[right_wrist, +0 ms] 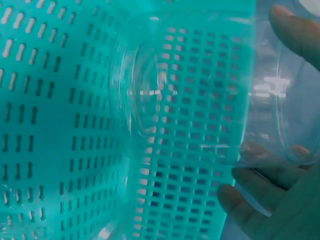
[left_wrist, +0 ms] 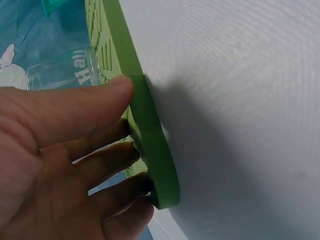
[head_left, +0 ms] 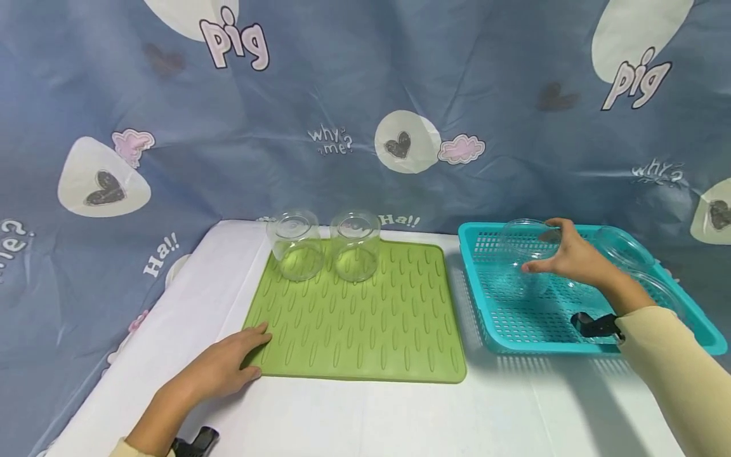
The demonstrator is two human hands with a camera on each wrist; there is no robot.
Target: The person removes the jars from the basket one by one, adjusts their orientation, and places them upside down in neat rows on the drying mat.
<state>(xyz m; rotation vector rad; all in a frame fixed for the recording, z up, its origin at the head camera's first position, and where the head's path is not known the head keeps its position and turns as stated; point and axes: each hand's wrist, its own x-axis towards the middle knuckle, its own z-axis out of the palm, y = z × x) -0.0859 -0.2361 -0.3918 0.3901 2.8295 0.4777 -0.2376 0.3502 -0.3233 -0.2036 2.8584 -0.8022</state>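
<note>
My right hand (head_left: 571, 257) reaches over the turquoise basket (head_left: 485, 327) and grips a clear cup (head_left: 516, 244) near its rim, thumb on one side and fingers on the other. In the right wrist view, the ringed base of this cup (right_wrist: 150, 90) points away from the palm. My left hand (head_left: 225, 362) rests at the front left corner of the green ribbed mat (head_left: 365, 324). Seen from the left wrist, the thumb and fingertips touch the edge of the mat (left_wrist: 145, 125). Two clear cups (head_left: 297, 247) stand upside down side by side along the mat's back edge.
More clear cups (head_left: 625, 247) lie in the right part of the basket. A white cloth (head_left: 400, 412) covers the table under the mat and basket. Behind it hangs a blue printed curtain (head_left: 342, 184). The basket stands just right of the mat.
</note>
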